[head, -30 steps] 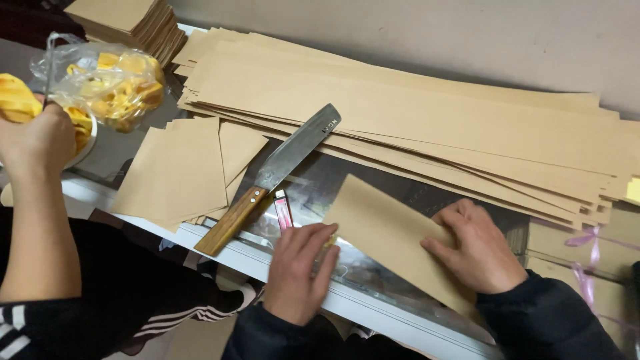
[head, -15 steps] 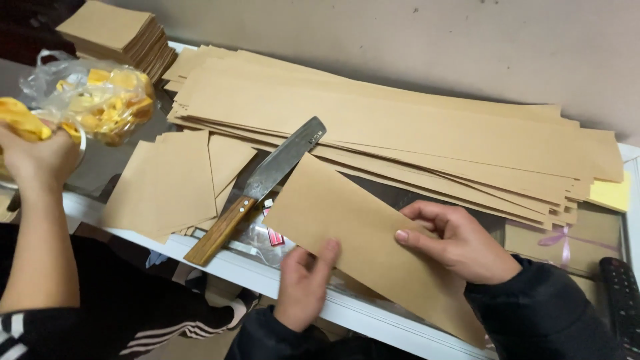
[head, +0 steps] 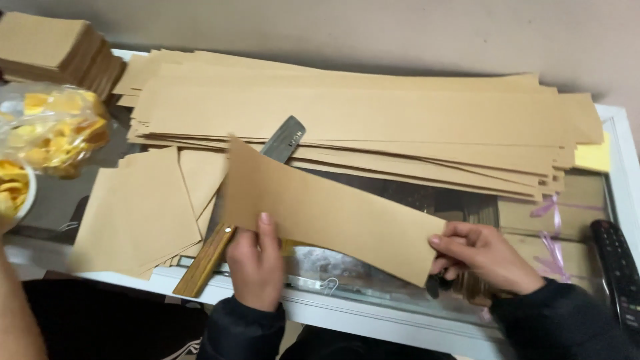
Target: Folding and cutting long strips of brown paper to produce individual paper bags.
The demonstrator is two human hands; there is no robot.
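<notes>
Kraft strip (head: 333, 210) pinched between left hand (head: 257, 267) and right hand (head: 483, 257) — cut squares (head: 143, 210) stacked left, long strips (head: 360, 123) uncut far.

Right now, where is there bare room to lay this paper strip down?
Bare glass shows between the long strip stack and the held strip, and right of it near the remote. The left is crowded: cut squares, knife, snack bag.

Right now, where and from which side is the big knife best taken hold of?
By its wooden handle, from the near table edge, probably with the left hand already beside it. The handle angles toward the person, while the steel blade points away and lies mostly under the held brown paper strip.
</notes>
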